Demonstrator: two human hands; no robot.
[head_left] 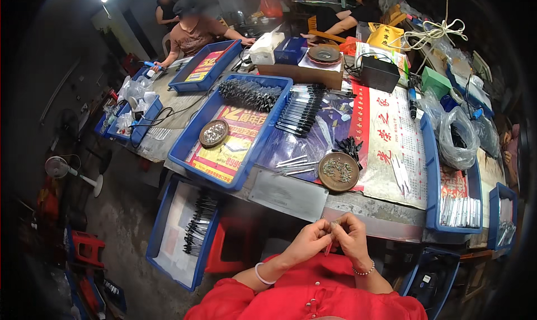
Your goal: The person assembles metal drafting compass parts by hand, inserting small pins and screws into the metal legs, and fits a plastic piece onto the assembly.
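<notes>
In front of my red shirt, just off the table's near edge, my left hand (311, 241) and my right hand (352, 240) meet with fingertips pinched together. Whatever they grip between them is too small to make out. Beyond them on the table sits a round brown dish (339, 172) of small metal parts. Several black pieces (349, 146) are heaped behind that dish. Slim white-and-silver rods (295, 164) lie to its left, and a few more pale rods (400, 174) rest on the printed sheet to its right. A flat metal plate (288, 194) lies along the near edge.
A blue tray (241, 177) holds black parts and a small dish (214, 133) of white pieces. Beside it lies a row of black pens (300, 110). On the right, another blue tray (432, 180) holds clear rods and a plastic bag (458, 138). A co-worker (196, 37) sits across the table.
</notes>
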